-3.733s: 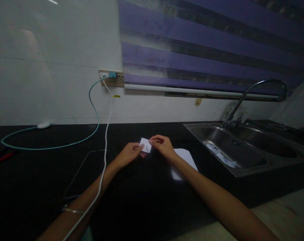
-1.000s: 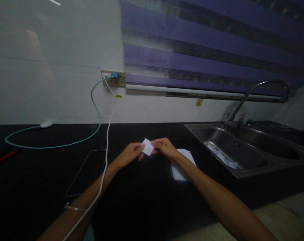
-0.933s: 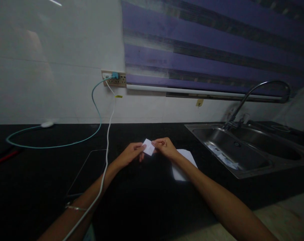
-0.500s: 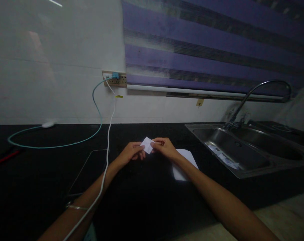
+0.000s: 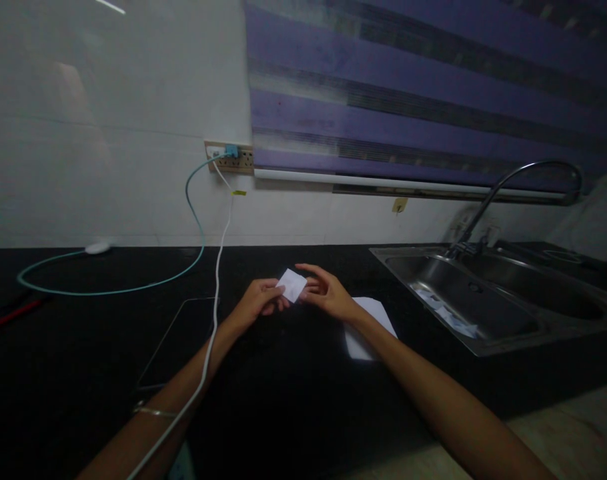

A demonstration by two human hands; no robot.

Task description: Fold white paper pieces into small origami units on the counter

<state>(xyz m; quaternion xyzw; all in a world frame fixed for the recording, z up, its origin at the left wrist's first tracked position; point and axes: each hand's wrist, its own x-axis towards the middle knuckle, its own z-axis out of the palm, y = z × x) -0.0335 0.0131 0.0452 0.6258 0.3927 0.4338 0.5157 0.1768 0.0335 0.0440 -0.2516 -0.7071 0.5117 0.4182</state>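
My left hand (image 5: 256, 301) pinches the small white folded paper square (image 5: 292, 285) above the black countertop (image 5: 293, 387), left of the steel sink (image 5: 463, 300); my right hand (image 5: 326, 293) fans open against its edge (apparently steadying it).

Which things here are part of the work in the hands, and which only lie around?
In hand:
- small folded paper
- left hand, right hand

Lying about:
- white sheet
- sink with scraps
- teal cable
- white cable
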